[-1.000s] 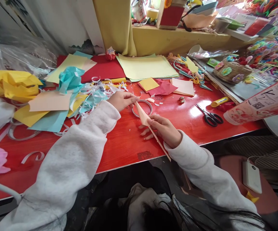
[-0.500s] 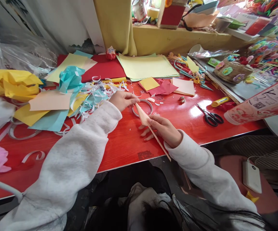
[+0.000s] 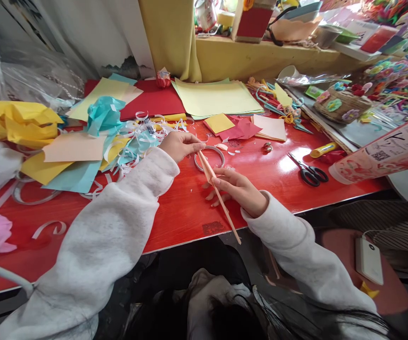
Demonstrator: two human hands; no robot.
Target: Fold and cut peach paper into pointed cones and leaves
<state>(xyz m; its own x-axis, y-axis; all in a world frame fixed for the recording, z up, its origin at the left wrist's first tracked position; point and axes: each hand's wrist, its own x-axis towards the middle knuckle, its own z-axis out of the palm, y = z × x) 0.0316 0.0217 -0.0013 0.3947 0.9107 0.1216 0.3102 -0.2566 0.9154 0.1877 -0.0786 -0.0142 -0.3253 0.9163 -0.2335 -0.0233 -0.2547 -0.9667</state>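
Observation:
A folded strip of peach paper (image 3: 207, 168), pointed at its far end and drawn out to a long thin tail, slants between my hands over the red table. At the far tip, my left hand (image 3: 180, 145) pinches it between thumb and fingertips. My right hand (image 3: 237, 188) holds the middle of the paper with thumb and index finger, its other fingers spread out beneath. The thin tail reaches down past the table's front edge. Just behind the paper lies a roll of tape (image 3: 220, 152), partly covered by the paper and my left fingers.
Scissors (image 3: 310, 174) and a yellow tube (image 3: 323, 149) lie to the right, near a tilted pink printed cup (image 3: 377, 153). Small paper squares (image 3: 221, 123) sit behind my hands. Shredded paper strips (image 3: 143, 141) and coloured sheets (image 3: 74, 148) cover the left side.
The peach paper has turned in my fingers, showing a narrower, creased side. Its thin tail has swung slightly left and toward me. Both hands stay nearly in place.

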